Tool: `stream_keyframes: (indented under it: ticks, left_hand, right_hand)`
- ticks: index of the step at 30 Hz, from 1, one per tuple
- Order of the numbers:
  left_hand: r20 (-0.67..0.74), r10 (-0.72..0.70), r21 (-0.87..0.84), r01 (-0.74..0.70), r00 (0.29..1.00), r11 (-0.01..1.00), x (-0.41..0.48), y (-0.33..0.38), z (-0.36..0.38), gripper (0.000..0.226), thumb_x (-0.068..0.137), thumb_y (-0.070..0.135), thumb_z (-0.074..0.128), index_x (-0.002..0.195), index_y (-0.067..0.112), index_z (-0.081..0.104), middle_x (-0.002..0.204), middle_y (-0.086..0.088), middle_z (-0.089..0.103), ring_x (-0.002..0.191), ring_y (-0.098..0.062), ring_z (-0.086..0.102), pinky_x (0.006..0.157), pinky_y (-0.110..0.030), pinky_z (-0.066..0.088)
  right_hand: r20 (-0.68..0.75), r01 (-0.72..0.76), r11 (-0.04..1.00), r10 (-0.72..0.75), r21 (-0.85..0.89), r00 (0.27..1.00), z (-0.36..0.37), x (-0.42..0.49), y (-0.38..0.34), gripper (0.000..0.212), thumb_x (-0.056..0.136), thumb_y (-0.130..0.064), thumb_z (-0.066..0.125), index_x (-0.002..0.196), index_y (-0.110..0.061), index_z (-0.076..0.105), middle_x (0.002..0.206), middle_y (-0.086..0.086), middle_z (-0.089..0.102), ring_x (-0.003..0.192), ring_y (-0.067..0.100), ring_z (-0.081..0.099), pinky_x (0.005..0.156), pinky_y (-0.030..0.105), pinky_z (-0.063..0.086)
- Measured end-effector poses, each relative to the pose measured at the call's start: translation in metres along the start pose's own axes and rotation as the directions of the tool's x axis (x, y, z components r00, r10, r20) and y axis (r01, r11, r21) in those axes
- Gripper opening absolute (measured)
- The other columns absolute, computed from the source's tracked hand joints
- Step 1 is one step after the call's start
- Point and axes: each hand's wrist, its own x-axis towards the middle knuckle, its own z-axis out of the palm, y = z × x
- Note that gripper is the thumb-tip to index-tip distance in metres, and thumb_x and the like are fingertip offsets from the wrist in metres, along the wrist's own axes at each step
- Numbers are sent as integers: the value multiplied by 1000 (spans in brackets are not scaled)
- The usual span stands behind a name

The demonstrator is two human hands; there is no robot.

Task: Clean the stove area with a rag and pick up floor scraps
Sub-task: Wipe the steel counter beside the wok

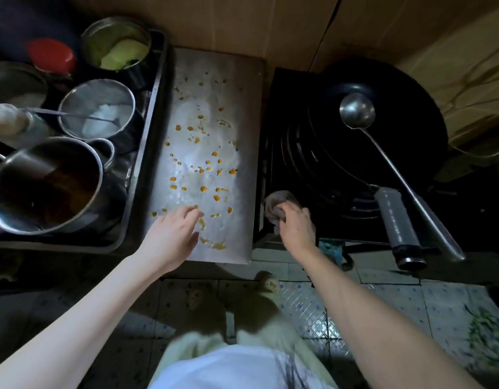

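Observation:
A steel counter plate (242, 88) beside the stove is spattered with several orange drops (203, 188) and dried rings. My left hand (172, 234) rests flat on its near edge, fingers relaxed among the drops. My right hand (297, 224) grips a crumpled grey rag (277, 202) at the front left corner of the black stove (276, 113). A black wok (405, 130) sits on the burner with a steel ladle (357, 110) lying in it. Green scraps (484, 329) lie on the tiled floor at the right.
A dark tray (155, 113) on the left holds several steel pots of oil, white fat and green paste, plus a red-lidded jar (50, 56). The wok handle (397, 226) juts toward me. Cardboard lines the back wall. A pale scrap (266, 283) lies on the floor tiles.

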Motion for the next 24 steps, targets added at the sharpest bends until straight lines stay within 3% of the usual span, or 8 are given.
stream_keyframes:
  ticks: [5, 9, 15, 19, 24]
  left_hand:
    - [2, 47, -34, -47, 999, 998, -1, -5, 4, 43, 94, 28, 50, 135, 18, 42, 141, -4, 44, 122, -25, 50, 94, -38, 44]
    - [-26, 44, -51, -45, 999, 998, -8, -14, 3, 42, 93, 24, 52, 133, 16, 45, 137, -3, 48, 121, -24, 51, 93, -36, 45]
    - [-7, -34, -60, 33, 999, 998, -30, -28, 11, 43, 90, 20, 55, 132, 13, 47, 136, -6, 48, 120, -28, 52, 85, -38, 46]
    - [-8, -62, -57, 62, 998, 996, -49, -37, 18, 43, 87, 17, 60, 129, 11, 51, 135, -9, 51, 117, -31, 54, 83, -38, 47]
    - [-1, -95, -39, 95, 996, 995, -73, -45, 29, 42, 85, 15, 62, 125, 9, 55, 133, -12, 53, 118, -31, 55, 83, -39, 49]
  right_hand:
    - [14, -69, 998, 69, -10, 997, -3, -30, 14, 40, 93, -13, 52, 131, -24, 51, 141, -7, 47, 114, 26, 45, 86, 37, 49]
    - [-22, -108, 988, 111, 115, 994, -8, -39, 10, 38, 90, -8, 54, 126, -21, 56, 132, -1, 56, 113, 26, 48, 85, 38, 49]
    - [-138, -89, 964, 126, 249, 982, -11, -52, -17, 38, 91, -11, 55, 127, -22, 57, 138, -3, 52, 119, 19, 45, 96, 31, 40]
    - [-148, -21, 956, 66, 292, 987, -9, -60, -44, 40, 89, -8, 57, 126, -21, 59, 140, -4, 50, 124, 16, 42, 101, 26, 35]
    - [-72, 24, 969, -6, 246, 997, 8, -69, -73, 43, 87, -5, 59, 127, -22, 59, 141, -6, 49, 122, 16, 44, 97, 27, 40]
